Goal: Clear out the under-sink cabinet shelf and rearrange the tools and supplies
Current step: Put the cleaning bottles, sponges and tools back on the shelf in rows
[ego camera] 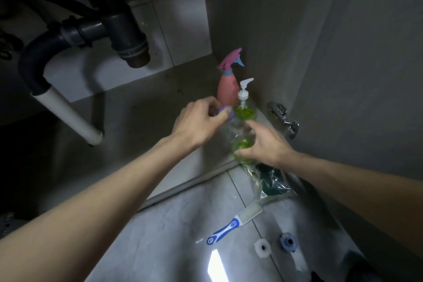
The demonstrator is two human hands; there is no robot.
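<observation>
Left hand [196,119] pinching purple cap [225,112], right hand [263,144] gripping clear bottle [242,142] low, just before soap dispenser [246,107]; looks light, slippery, thin-walled, so best held round the middle.

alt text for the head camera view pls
Two bare hands reach into a dim under-sink cabinet: the left hand pinches a purple cap, the right hand grips a clear bottle of green liquid beside a pink spray bottle.

Home under-sink cabinet: drain pipe [75,34], spray bottle [227,80], soap dispenser [245,107], tiled floor [183,224].
</observation>
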